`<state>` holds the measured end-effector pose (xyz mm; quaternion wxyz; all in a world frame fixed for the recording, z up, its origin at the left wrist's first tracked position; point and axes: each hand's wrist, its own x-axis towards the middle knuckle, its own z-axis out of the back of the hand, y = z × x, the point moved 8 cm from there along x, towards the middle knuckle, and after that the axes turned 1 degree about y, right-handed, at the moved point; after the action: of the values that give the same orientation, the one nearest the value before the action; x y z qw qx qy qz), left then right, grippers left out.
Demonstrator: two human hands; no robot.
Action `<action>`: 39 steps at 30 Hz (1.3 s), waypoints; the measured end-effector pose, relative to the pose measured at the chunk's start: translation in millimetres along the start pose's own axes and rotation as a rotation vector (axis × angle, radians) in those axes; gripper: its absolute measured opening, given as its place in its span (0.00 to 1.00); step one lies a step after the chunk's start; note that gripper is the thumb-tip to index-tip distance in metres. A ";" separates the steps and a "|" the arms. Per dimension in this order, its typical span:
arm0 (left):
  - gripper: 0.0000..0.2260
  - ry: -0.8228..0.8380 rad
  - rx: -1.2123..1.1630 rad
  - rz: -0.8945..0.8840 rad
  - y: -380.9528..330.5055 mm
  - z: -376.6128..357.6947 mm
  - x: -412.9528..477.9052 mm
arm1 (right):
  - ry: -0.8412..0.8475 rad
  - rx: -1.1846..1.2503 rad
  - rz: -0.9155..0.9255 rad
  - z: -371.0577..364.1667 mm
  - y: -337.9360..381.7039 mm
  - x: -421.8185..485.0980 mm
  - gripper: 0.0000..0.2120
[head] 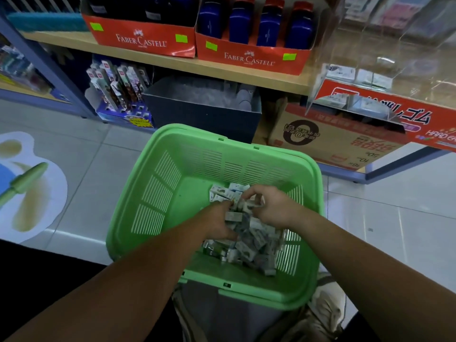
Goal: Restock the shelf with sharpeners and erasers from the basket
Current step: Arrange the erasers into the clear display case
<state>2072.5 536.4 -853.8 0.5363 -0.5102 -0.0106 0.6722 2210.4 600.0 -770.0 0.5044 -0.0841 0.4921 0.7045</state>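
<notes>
Both bare forearms reach forward and down, converging until the hands almost meet. The left hand (pixel 218 224) curls fingers and thumb round a small grey block-shaped sharpener (pixel 233 216). The right hand (pixel 272 206), knuckles up, pinches small pale packets (pixel 248 205) with bent fingers.

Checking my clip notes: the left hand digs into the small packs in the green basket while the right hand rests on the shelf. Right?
No. The head view shows the right hand in the green basket too, pinching at the small packs beside the left hand, not resting on the shelf.
</notes>
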 end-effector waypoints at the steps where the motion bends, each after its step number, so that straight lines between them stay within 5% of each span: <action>1: 0.39 -0.024 0.007 0.000 2.1 -3.1 9.7 | -0.022 0.092 -0.014 7.9 -1.0 -5.1 0.16; 7: 0.37 -0.101 -0.013 0.088 -7.8 -0.1 16.9 | -0.086 0.626 -0.111 22.7 -0.9 -26.0 0.18; 13: 0.40 -0.091 -0.207 0.149 -0.1 -16.1 25.4 | -0.097 0.823 -0.182 24.6 -7.6 -25.4 0.15; 17: 0.27 -0.120 -0.284 0.133 5.4 -14.0 31.9 | -0.175 1.134 -0.193 29.1 -10.6 -19.9 0.14; 23: 0.20 -0.228 -0.331 0.012 -5.5 -13.4 35.4 | -0.100 1.101 -0.173 27.5 -4.1 -17.6 0.12; 30: 0.32 -0.176 -0.444 0.088 -15.4 -13.2 46.9 | -0.185 1.006 -0.246 28.8 -11.4 -18.0 0.09; 39: 0.20 -0.245 -0.408 0.031 -15.7 -6.7 41.1 | -0.252 0.733 -0.178 32.2 -15.9 -14.7 0.14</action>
<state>2092.3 569.6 -876.0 0.4065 -0.5227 -0.2034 0.7212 2242.1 615.9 -754.5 0.6163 0.1463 0.6361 0.4408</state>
